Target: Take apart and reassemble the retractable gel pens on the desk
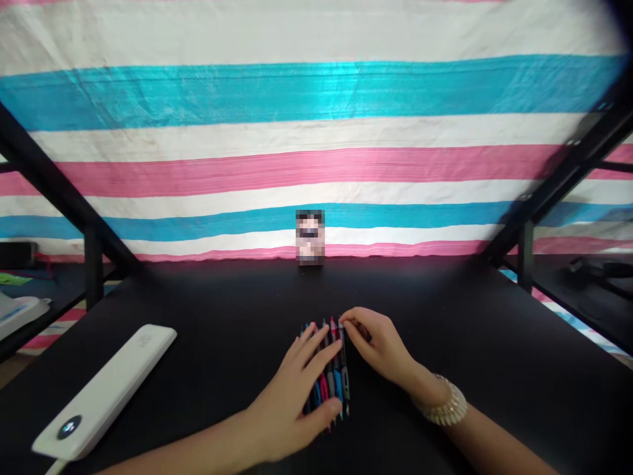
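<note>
While the left hand (291,396) is lying open across the pens (330,386) on the bench (222,310), right of the white power bank (106,389), the right hand (380,346) is pinching the rightmost pen (345,376) at its far end.

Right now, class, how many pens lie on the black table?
5 pens visible, side by side in one row: the rightmost pen touched by the right hand, the other four partly under the left hand. More may be hidden beneath it.

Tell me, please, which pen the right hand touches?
The rightmost, grey-clipped pen: the right hand pinches its far end; the left hand covers the other pens.
</note>
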A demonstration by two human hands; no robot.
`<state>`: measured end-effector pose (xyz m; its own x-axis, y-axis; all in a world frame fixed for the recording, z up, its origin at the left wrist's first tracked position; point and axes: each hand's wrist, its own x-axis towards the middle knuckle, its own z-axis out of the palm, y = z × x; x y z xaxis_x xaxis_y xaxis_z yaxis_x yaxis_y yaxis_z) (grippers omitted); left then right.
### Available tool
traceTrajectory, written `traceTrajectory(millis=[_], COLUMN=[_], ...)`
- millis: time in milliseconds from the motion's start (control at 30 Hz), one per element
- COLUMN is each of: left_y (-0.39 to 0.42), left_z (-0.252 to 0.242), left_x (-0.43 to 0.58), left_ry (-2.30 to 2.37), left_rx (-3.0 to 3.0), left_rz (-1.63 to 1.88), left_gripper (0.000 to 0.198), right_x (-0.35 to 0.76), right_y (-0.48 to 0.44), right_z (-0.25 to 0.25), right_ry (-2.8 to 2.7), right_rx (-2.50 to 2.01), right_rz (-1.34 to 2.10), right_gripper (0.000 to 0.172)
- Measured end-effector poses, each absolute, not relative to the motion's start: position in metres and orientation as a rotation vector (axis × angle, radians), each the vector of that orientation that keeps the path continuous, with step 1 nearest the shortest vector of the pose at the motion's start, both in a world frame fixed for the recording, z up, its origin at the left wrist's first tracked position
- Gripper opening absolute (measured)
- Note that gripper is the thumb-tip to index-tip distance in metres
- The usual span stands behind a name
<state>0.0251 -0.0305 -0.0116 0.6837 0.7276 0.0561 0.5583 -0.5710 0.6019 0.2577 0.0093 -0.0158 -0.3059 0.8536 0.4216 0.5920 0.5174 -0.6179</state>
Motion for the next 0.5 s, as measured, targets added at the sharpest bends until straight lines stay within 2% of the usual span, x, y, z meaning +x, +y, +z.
traceTrajectory(millis=[100, 233, 367, 500], left_y=[-0.013, 0.017, 0.035, 0.04], left_z=[-0.006, -0.005, -0.009, -0.008], left_x=[0.009, -0.013, -0.031, -0.039], left_ry=[1.007, 1.163, 1.257, 1.209], left_rx=[2.335, 2.34, 2.291, 2.339], left_rz=[0.568, 0.977, 1.092, 1.104], left_gripper=[0.061, 0.038, 0.022, 0.017], right_x=[0.258, 0.259, 0.259, 0.258], right_y=[0.01, 0.01, 0.009, 0.01], right_z=[-0.016, -0.015, -0.015, -0.017], right_ry=[-2.013, -1.993, -1.957, -1.865], right_rx=[-1.187, -1.2, -1.23, -1.311], right_rz=[0.453, 0.457, 0.482, 0.532], right_gripper=[0.017, 0.017, 0.018, 0.018])
